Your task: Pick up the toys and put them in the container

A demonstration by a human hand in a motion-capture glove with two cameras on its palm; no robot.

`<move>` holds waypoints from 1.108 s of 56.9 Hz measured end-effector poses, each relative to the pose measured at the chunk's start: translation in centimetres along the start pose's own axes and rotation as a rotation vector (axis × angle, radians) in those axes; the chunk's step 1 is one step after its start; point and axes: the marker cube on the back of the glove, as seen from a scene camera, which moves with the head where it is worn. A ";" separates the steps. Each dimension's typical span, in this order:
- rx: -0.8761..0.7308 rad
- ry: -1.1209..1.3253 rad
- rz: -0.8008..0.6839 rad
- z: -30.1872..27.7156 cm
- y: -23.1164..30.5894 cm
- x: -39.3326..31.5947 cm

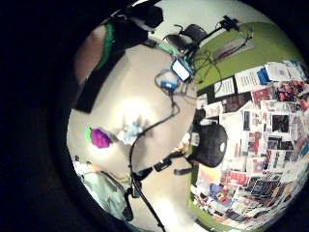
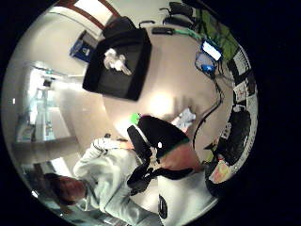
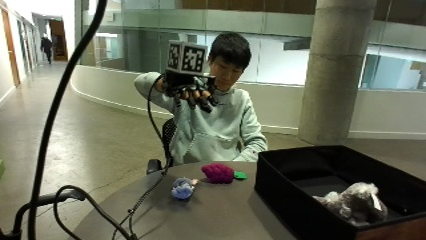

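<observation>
Black-gloved, our right hand (image 3: 193, 95) hung raised at chest height, well above the table (image 3: 213, 215), fingers loosely curled and holding nothing. One grey plush toy (image 3: 356, 200) lay in the black container (image 3: 286, 195); the purple toy (image 3: 218, 173) and the small blue toy (image 3: 182, 189) sat at about ten o'clock from it. We judged ourselves between picks: next, descend over the purple toy and close around it. Only the thumb-side view looked down into the container; the little-finger view showed both loose toys.

Black container (image 3: 293, 200) cut off at frame edge, plush toy (image 3: 356, 202) partly behind its wall
</observation>
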 end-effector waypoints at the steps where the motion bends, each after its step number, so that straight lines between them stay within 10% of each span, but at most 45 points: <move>1: -0.018 0.003 -0.002 0.7 0.4 0.4; 30: -0.298 0.463 -0.275 16.2 2.8 2.0; 63: -0.291 0.221 -0.422 24.6 -0.3 0.1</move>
